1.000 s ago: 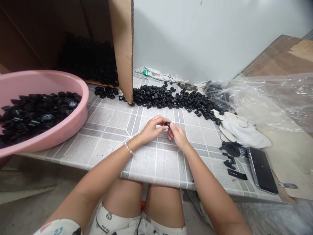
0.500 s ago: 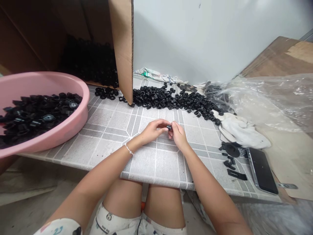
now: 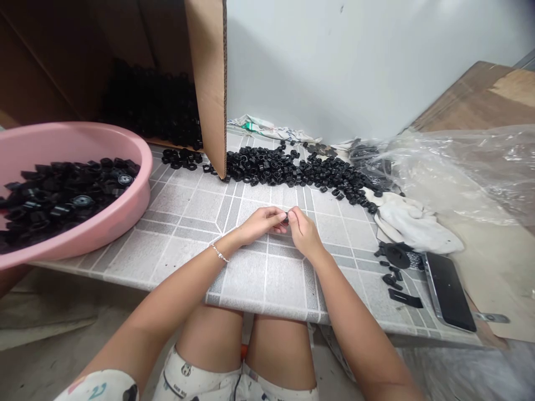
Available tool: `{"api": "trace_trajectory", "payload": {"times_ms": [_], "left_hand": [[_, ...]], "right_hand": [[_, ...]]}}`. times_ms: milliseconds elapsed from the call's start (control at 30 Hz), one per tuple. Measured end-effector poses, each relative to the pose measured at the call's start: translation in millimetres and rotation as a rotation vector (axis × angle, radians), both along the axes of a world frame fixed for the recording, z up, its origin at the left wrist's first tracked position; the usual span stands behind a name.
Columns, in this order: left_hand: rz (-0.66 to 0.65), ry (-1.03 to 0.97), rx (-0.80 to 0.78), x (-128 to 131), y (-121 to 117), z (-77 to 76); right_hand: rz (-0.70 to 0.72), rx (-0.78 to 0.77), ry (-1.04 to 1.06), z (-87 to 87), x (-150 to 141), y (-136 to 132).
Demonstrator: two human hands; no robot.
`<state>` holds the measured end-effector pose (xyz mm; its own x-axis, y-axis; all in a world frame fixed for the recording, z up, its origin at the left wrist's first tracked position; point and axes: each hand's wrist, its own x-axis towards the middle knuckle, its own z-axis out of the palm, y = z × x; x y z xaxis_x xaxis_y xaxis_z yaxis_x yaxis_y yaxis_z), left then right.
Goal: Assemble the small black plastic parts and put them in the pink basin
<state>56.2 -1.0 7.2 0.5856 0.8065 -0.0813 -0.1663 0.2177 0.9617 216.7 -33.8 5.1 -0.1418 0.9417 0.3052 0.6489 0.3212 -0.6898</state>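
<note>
We show the left hand (image 3: 261, 224) and right hand (image 3: 305, 234), fingers (image 3: 293, 215) clenched on a small black part (image 3: 286, 220), with a heap of like parts (image 3: 284, 170) beyond the fingers on the desk (image 3: 251, 284).

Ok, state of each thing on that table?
Left hand: fingers pinching small black part
Right hand: pinching the same part
Pink plastic basin: holding a heap of black parts
Loose black parts: spread in a band across the table
Cardboard flap: standing upright
White cloth: crumpled
Clear plastic sheet: bunched up
Phone: lying flat, dark
</note>
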Motion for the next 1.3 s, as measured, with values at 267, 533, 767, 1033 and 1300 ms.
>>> {"api": "trace_trajectory", "payload": {"times_ms": [267, 533, 767, 1033, 1300], "left_hand": [[0.078, 0.086, 0.262, 0.7, -1.2, 1.4], [0.279, 0.208, 0.767, -12.8, -0.7, 19.4], [0.779, -0.597, 0.525, -115.0, 3.3, 87.4], [1.010, -0.677, 0.490, -159.2, -1.9, 84.0], [0.563, -0.105, 0.204, -71.1, 41.0, 42.1]], "right_hand": [[-0.059, -0.069, 0.264, -4.7, -10.7, 1.2], [0.066, -0.172, 0.740, -11.0, -16.4, 7.6], [0.012, -0.206, 0.846, -24.0, 3.6, 24.8], [0.035, -0.247, 0.803, -33.3, 7.0, 29.5], [0.001, -0.246, 0.618, -30.1, 7.2, 27.3]]}}
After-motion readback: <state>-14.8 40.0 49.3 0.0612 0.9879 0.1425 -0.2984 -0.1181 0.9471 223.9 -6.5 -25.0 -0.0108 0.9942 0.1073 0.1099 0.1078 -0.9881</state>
